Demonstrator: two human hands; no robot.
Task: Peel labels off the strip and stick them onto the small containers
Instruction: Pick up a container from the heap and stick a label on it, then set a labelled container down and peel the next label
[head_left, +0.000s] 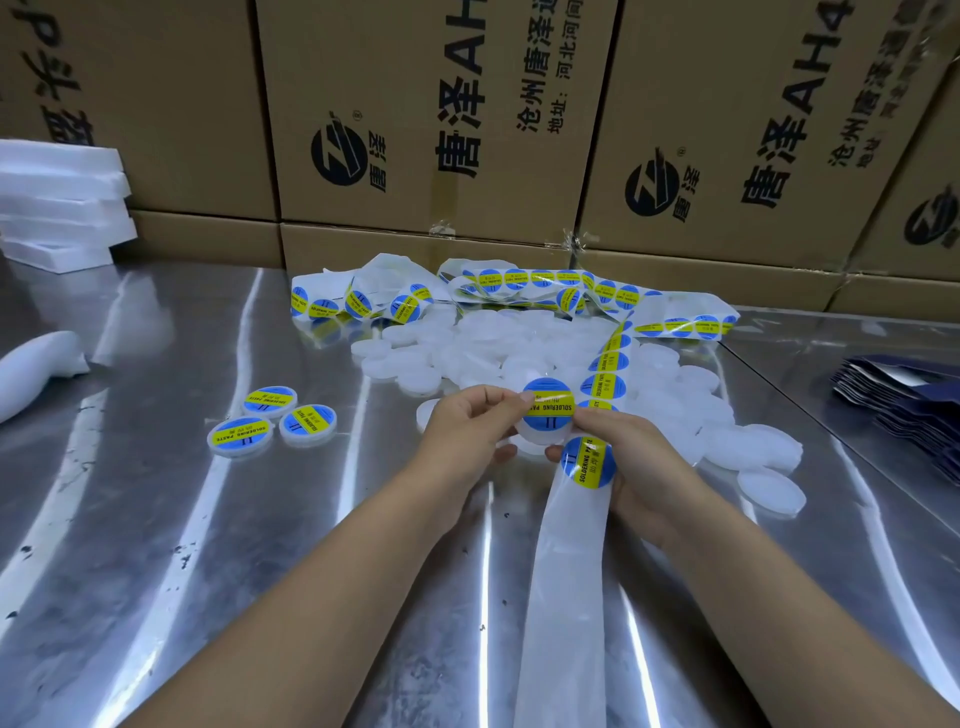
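Sticking soldering-paste label (548, 402) onto white container (540, 438): left hand (467, 428) gripping container, right hand (641, 470) pinching label strip (569, 545). Next, likely: pressing label flat, placing beside 3 finished containers (308, 423).

The pile of containers (498, 343) lay mid-way across the table (156, 519) toward its far edge. The label strip (563, 571) lay tangled behind it and trailed through the right hand (639, 467) to the near edge. The left hand (467, 431) held one container (543, 434) before the pile, and three labelled containers (270, 418) sat leftward. Boxes (415, 130) lined the far edge, foam sheets (57, 208) the far left corner, pouches (904, 405) the right edge.
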